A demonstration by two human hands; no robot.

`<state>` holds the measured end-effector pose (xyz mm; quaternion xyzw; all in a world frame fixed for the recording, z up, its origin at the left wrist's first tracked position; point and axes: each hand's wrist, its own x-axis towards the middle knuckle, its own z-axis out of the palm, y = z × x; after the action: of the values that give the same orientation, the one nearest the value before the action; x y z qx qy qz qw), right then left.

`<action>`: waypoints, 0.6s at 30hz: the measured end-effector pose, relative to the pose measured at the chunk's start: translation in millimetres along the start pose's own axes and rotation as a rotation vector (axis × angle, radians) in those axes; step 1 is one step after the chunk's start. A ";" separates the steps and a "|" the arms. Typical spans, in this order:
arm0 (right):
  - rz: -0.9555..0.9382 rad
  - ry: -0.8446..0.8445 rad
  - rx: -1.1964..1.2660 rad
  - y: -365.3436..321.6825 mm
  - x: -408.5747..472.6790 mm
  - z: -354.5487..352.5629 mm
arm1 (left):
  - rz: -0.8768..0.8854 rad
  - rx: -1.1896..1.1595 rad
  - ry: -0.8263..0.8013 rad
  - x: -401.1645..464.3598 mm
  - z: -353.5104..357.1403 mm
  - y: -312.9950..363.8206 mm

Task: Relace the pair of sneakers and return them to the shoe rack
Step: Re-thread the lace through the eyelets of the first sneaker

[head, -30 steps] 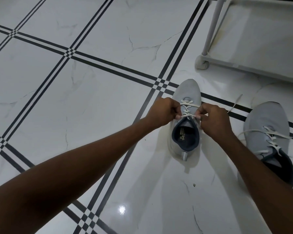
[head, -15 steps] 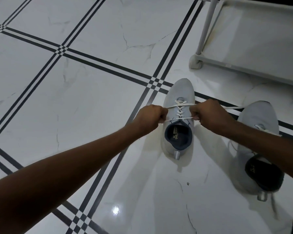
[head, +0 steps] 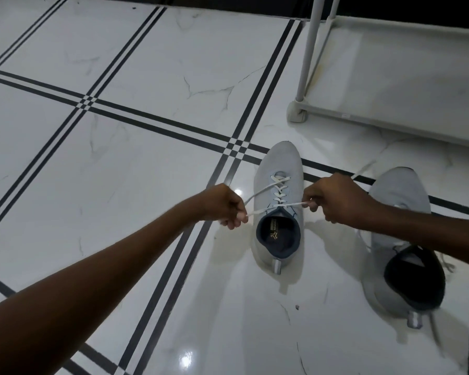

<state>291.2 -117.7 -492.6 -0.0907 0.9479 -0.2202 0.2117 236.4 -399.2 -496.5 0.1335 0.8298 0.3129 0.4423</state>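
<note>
floor (head: 119, 158): white marble-look tiles with black stripe lines crossing, shiny, a couple of light glares near the bottom edge

second sneaker (head: 402, 239): grey, sits on the floor toward the right edge, heel nearest the camera, toe pointing away; the right forearm crosses over its middle so I can't really see how its laces are doing

left hand (head: 222, 205): fingers curled tight into a fist, pinching one end of the white lace (head: 278, 205), pulled out to the left of the shoe

right hand (head: 336, 198): also closed up, fingers clamped on the other lace end, pulled out to the right; a loose bit of lace sticks out past the knuckles

sneaker being laced (head: 278, 207): grey with dark blue lining, flat on the floor between the two hands, heel toward the camera; lace criss-crosses up the eyelets and the top run is stretched straight across

shoe rack (head: 363, 117): white frame, far right corner of the floor, beyond both shoes; its bottom level has nothing of the pair on it
</note>
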 end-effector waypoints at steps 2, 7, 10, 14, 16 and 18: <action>0.013 -0.080 0.086 6.6 -5.1 -8.9 | -0.023 -0.206 -0.112 -6.9 -6.7 -2.9; -0.016 -0.206 0.371 23.3 -11.5 -28.4 | 0.043 -0.403 -0.135 -18.8 -17.5 6.7; -0.068 -0.159 0.501 24.3 -8.6 -28.3 | 0.108 -0.510 -0.054 -15.0 -12.3 19.2; -0.059 -0.156 0.886 13.2 2.8 -18.5 | 0.170 -0.654 -0.038 0.5 -3.3 32.8; -0.030 -0.147 1.023 5.3 8.1 -13.6 | 0.169 -0.668 0.018 9.5 1.8 39.0; 0.023 -0.083 1.092 -4.7 12.4 -9.1 | 0.119 -0.711 0.112 17.8 6.3 42.7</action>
<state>276.5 -121.7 -487.5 0.0342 0.6874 -0.6742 0.2678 229.0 -355.0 -483.4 0.0020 0.6829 0.6139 0.3960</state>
